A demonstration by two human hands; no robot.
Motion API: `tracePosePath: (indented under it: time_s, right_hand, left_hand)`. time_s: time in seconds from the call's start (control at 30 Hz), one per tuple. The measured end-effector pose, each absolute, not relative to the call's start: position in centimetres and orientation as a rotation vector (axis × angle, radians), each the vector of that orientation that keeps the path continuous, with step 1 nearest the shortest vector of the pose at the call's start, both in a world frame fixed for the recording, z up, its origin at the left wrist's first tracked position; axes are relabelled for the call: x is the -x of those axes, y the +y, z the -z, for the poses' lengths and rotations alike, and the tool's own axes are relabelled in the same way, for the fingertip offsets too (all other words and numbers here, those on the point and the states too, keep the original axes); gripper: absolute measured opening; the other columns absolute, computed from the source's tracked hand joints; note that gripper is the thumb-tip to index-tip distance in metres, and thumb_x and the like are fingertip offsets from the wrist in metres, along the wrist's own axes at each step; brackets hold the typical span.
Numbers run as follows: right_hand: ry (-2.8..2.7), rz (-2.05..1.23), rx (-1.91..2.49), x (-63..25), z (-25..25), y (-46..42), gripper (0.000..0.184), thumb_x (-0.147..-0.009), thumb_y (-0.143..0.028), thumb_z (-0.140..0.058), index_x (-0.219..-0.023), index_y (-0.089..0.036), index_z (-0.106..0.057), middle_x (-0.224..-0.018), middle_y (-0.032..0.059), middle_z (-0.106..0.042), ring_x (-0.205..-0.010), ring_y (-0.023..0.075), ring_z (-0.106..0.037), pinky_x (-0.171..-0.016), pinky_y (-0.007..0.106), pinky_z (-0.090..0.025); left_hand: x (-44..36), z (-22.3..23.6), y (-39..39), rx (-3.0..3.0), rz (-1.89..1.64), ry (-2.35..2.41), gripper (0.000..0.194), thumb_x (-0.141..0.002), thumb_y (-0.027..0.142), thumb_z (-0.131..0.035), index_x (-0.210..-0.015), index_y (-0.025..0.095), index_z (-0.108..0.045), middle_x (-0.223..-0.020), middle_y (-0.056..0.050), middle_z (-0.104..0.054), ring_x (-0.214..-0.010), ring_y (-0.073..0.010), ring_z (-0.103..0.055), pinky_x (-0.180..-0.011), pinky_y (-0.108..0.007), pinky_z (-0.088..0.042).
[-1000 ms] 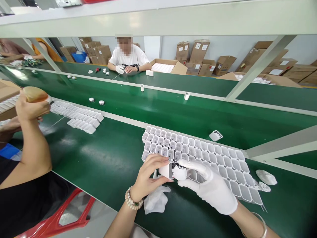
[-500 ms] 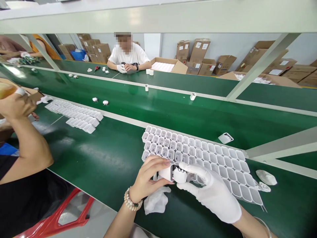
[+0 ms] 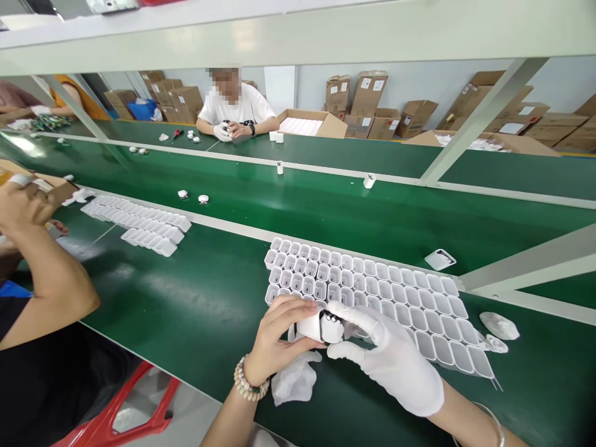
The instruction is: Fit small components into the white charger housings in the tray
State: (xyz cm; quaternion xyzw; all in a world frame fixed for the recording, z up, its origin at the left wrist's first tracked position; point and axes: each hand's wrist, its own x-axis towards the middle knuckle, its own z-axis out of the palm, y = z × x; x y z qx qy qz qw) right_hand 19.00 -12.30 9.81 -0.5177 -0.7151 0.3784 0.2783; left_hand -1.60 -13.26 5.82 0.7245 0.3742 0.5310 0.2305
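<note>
My bare left hand (image 3: 274,338), with a bead bracelet at the wrist, pinches a small white plastic housing (image 3: 311,325) at the near edge of a white compartment tray (image 3: 419,298). My right hand (image 3: 388,357), in a white glove, presses a white round-topped insert (image 3: 332,326) with dark parts against the housing's open end. The two pieces touch. A loose white glove (image 3: 293,379) lies on the green table under my left hand.
A finished white piece (image 3: 440,259) lies on the green conveyor belt beyond the tray. White crumpled bits (image 3: 500,325) lie to the right. A co-worker's arm (image 3: 41,273) is at my left beside more white trays (image 3: 139,220). Another person sits across, with cardboard boxes behind.
The white piece on the belt has drifted to the right. The co-worker's raised hand at left has lowered. My hands have brought the insert closer into the housing.
</note>
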Motion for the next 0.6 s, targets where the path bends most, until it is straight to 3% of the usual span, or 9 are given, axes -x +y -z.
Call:
tracePosePath:
  time_s: [0.1, 0.23, 0.37, 0.6]
  right_hand:
    - [-1.879, -0.988, 1.415, -18.4, -9.8, -12.4, 0.047, -0.064, -0.029, -0.079, -0.110, -0.029, -0.072, -0.084, 0.0006, -0.074, -0.074, 0.0238, -0.070, -0.069, 0.041, -0.063]
    - [-1.989, -0.928, 1.398, -18.0, -10.0, -12.6, 0.026, -0.067, -0.029, -0.080, -0.092, -0.029, -0.073, -0.089, 0.0012, -0.073, -0.081, 0.0250, -0.069, -0.072, 0.040, -0.061]
    - [-2.111, -0.862, 1.406, -18.1, -9.9, -12.9, 0.029, -0.073, -0.039, -0.078, -0.099, -0.028, -0.070, -0.094, 0.0032, -0.072, -0.086, 0.0263, -0.068, -0.075, 0.040, -0.059]
    - [-2.253, -0.777, 1.213, -17.7, -9.1, -13.3, 0.031, -0.092, -0.048, -0.054, -0.100, -0.022, -0.067, -0.097, 0.0094, -0.070, -0.087, 0.0275, -0.067, -0.078, 0.046, -0.057]
  left_hand:
    - [1.5, -5.7, -13.3, -1.970, -1.484, 1.016, 0.045, -0.077, 0.044, -0.079, -0.116, 0.026, -0.066, -0.105, -0.009, -0.073, -0.099, -0.0265, -0.067, -0.084, -0.044, -0.056]
    - [1.4, -5.7, -13.4, -1.952, -1.519, 1.004, 0.043, -0.079, 0.043, -0.077, -0.116, 0.025, -0.066, -0.107, -0.009, -0.073, -0.097, -0.0254, -0.068, -0.084, -0.042, -0.055]
    - [1.3, -5.5, -13.4, -1.946, -1.553, 1.038, 0.047, -0.076, 0.043, -0.080, -0.116, 0.024, -0.066, -0.106, -0.009, -0.073, -0.096, -0.0257, -0.068, -0.083, -0.042, -0.055]
    - [1.1, -5.1, -13.6, -1.975, -1.583, 1.047, 0.040, -0.081, 0.033, -0.079, -0.117, 0.023, -0.065, -0.106, -0.009, -0.073, -0.096, -0.0247, -0.067, -0.083, -0.040, -0.055]
